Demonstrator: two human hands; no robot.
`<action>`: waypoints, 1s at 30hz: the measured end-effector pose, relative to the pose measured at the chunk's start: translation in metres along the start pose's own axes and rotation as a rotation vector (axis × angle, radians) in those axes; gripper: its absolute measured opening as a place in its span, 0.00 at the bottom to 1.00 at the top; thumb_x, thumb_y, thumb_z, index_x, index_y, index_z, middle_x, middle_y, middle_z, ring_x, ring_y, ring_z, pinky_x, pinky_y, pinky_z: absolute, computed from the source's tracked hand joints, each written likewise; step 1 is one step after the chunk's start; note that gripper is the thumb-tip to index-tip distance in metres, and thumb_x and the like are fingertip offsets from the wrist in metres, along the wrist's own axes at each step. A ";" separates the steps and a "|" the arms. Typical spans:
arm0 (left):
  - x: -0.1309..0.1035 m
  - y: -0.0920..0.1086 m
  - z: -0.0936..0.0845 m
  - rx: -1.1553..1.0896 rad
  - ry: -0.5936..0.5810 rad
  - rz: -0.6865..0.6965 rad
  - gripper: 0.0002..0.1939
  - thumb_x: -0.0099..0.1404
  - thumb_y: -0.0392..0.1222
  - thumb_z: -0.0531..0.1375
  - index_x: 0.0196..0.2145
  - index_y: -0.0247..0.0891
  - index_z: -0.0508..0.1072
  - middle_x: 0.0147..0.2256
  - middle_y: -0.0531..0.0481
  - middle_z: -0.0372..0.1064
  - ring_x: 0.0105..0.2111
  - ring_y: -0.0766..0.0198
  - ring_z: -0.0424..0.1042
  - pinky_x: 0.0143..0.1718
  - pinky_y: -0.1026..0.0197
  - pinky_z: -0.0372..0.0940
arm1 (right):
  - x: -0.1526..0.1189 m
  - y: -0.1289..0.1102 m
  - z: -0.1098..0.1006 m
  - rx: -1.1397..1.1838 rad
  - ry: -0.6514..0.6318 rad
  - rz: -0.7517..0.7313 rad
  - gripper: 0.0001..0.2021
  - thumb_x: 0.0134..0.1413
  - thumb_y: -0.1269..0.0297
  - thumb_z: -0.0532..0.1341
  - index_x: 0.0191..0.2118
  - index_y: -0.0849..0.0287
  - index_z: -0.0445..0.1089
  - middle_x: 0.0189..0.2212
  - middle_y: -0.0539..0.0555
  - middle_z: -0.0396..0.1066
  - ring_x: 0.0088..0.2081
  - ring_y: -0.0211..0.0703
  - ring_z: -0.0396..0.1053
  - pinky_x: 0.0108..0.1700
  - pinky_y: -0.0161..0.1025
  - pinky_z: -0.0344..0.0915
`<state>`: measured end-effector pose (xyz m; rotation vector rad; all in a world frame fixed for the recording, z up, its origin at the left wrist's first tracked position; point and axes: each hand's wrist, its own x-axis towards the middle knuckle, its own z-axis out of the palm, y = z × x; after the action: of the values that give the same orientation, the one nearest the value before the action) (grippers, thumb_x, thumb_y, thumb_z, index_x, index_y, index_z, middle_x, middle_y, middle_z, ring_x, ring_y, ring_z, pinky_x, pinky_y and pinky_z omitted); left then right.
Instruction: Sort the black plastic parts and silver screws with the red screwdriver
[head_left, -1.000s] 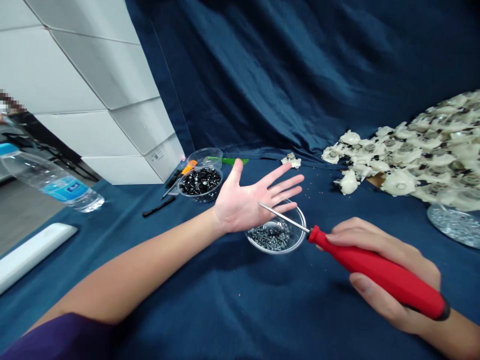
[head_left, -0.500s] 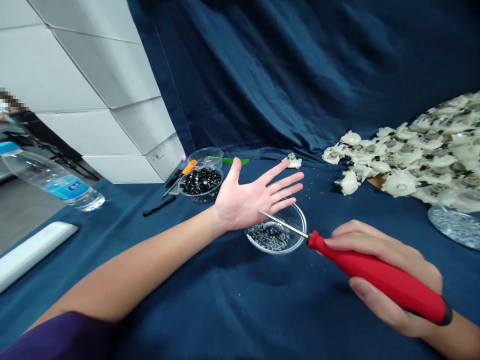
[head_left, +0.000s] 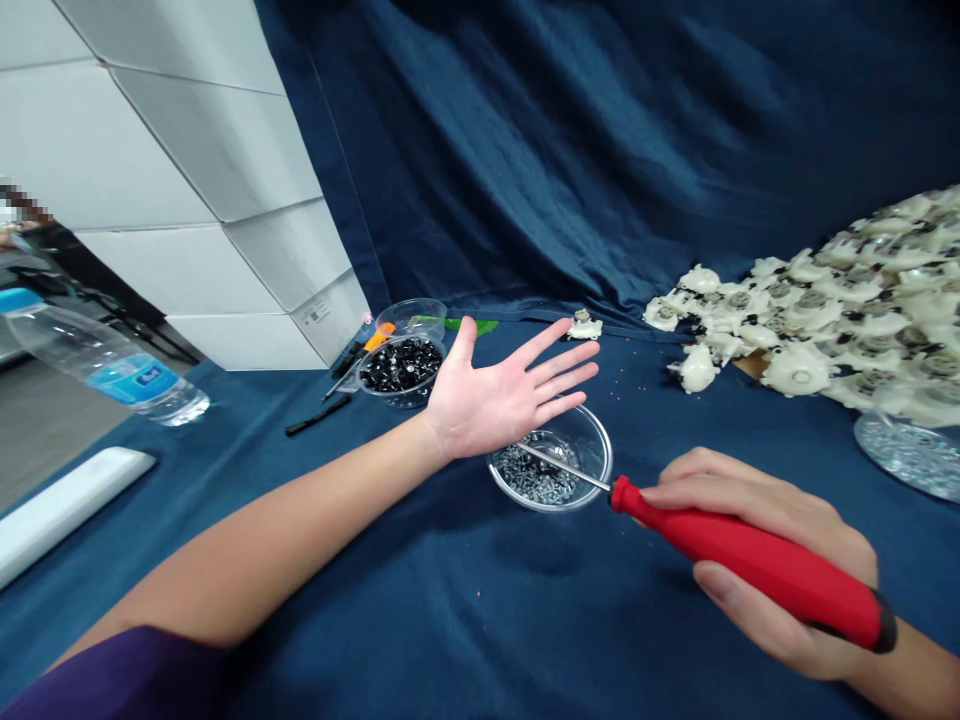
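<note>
My left hand [head_left: 491,400] is held palm up with its fingers spread, and nothing lies in it. In my right hand [head_left: 780,540] is a red-handled screwdriver [head_left: 750,550], its metal shaft pointing left across a clear bowl [head_left: 600,475]. The shaft's tip is at the lower edge of my left palm; whether it touches the skin I cannot tell. Small silvery screws [head_left: 536,475] fill the bottom of that bowl, partly hidden behind my left hand. Behind my left wrist stands a clear tub of black screw-like pieces [head_left: 405,365].
Cream plastic housings [head_left: 799,368] are heaped at the right, near a clear container of silvery pieces [head_left: 911,455]. One single housing [head_left: 583,325] lies by the curtain. White boxes [head_left: 187,260], a water bottle [head_left: 135,378], a black slim object [head_left: 319,415] and a white bar [head_left: 75,505] are at the left.
The screwdriver has shifted slightly left and its tip has dropped from my left palm to the palm's lower edge. My left hand has moved only a little and stays spread.
</note>
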<state>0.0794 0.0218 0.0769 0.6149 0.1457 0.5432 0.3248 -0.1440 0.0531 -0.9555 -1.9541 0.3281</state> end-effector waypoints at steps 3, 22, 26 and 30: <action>0.000 0.000 -0.001 0.004 -0.010 -0.001 0.46 0.75 0.71 0.38 0.78 0.41 0.53 0.74 0.37 0.56 0.76 0.41 0.54 0.73 0.36 0.50 | 0.000 0.002 0.002 0.008 -0.030 -0.023 0.19 0.58 0.69 0.67 0.55 0.54 0.77 0.40 0.57 0.80 0.38 0.52 0.79 0.37 0.46 0.75; -0.002 -0.002 -0.006 0.119 -0.087 -0.106 0.54 0.70 0.80 0.31 0.80 0.44 0.47 0.75 0.43 0.56 0.78 0.47 0.46 0.75 0.40 0.43 | 0.001 0.006 0.001 -0.075 0.079 -0.107 0.24 0.58 0.72 0.66 0.60 0.55 0.72 0.48 0.58 0.78 0.52 0.55 0.76 0.51 0.46 0.75; -0.003 -0.004 -0.005 0.181 -0.130 -0.123 0.54 0.70 0.80 0.29 0.80 0.44 0.44 0.75 0.45 0.55 0.78 0.49 0.43 0.75 0.42 0.40 | 0.002 0.009 0.002 -0.093 0.065 -0.144 0.25 0.59 0.72 0.67 0.61 0.57 0.72 0.48 0.59 0.77 0.51 0.53 0.76 0.50 0.45 0.75; -0.002 -0.006 -0.005 0.237 -0.135 -0.121 0.55 0.69 0.80 0.26 0.80 0.45 0.45 0.75 0.47 0.55 0.78 0.50 0.43 0.75 0.43 0.40 | 0.002 0.008 0.001 -0.089 0.048 -0.151 0.24 0.60 0.71 0.66 0.62 0.57 0.71 0.48 0.59 0.77 0.51 0.54 0.76 0.49 0.45 0.76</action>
<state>0.0787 0.0185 0.0695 0.8652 0.1192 0.3682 0.3272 -0.1370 0.0492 -0.8585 -1.9970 0.1317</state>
